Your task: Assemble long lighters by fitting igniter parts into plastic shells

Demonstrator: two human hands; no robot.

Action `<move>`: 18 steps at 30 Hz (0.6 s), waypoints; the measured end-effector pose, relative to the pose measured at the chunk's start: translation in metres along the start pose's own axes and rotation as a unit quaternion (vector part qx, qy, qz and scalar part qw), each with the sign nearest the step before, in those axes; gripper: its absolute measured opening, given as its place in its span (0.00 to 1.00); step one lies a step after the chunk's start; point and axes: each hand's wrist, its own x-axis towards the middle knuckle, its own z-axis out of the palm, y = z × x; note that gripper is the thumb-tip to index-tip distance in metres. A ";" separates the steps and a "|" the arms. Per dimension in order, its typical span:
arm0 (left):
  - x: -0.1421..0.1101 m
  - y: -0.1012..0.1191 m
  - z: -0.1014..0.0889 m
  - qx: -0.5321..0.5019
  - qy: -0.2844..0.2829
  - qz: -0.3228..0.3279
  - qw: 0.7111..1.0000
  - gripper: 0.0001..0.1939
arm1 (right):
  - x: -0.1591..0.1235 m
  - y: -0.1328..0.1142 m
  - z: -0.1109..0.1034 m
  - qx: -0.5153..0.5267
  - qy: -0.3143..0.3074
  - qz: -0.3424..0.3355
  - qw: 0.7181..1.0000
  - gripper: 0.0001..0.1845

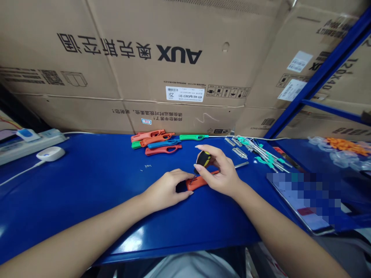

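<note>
Utility lighter (198,183), one. Body orange-red, apparently moulded plastic, with a smooth, faintly glossy finish; long and slim, with a rounded butt end. Dark slot-like marks on the upper face near the butt. Slender silver metal tube (242,165) at the far end. Middle section hidden behind the right hand. Position: lying on the blue, glossy surface (116,220), in front of the person, set slightly aslant, butt to the left, tube to the right and a little farther away.

Left hand (169,188): grasping the butt end of the lighter, index finger on the far edge, thumb on the near edge.

Right hand (224,172): closed round the handle of a screwdriver (204,158), one. Handle short and stubby, black with yellow-green panels; shaft thin, dark, slanting down to the lighter's upper face near the butt. Exact seat of the tip too small to tell.

Also on the surface: small screws (147,166), a loose cluster, beyond the left hand; lighter handles (163,150), a pile in red, orange, blue and green; green lighter (191,137) with metal tube, lying to the right of the pile.
</note>
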 end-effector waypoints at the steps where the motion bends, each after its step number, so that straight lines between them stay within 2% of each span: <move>1: 0.000 0.001 0.000 0.001 0.001 -0.001 1.000 0.21 | 0.000 -0.001 -0.001 0.000 -0.005 -0.001 1.000 0.27; 6: 0.001 0.003 -0.001 0.001 -0.002 -0.005 1.000 0.21 | 0.002 -0.004 -0.005 0.020 -0.059 0.009 0.998 0.31; 10: 0.000 0.001 0.001 0.001 0.007 -0.006 1.000 0.21 | 0.005 -0.003 -0.005 -0.084 -0.015 -0.013 0.996 0.24; 12: 0.000 0.000 0.002 0.001 0.013 -0.005 1.000 0.21 | 0.007 -0.002 -0.005 -0.128 -0.008 -0.020 0.992 0.23; 16: 0.001 -0.001 0.002 -0.003 0.010 -0.005 1.000 0.19 | 0.009 -0.003 -0.004 -0.036 -0.073 0.029 0.996 0.24; 18: 0.001 0.000 0.002 -0.005 0.009 -0.006 1.000 0.19 | 0.010 -0.003 -0.003 -0.014 -0.056 0.034 0.998 0.22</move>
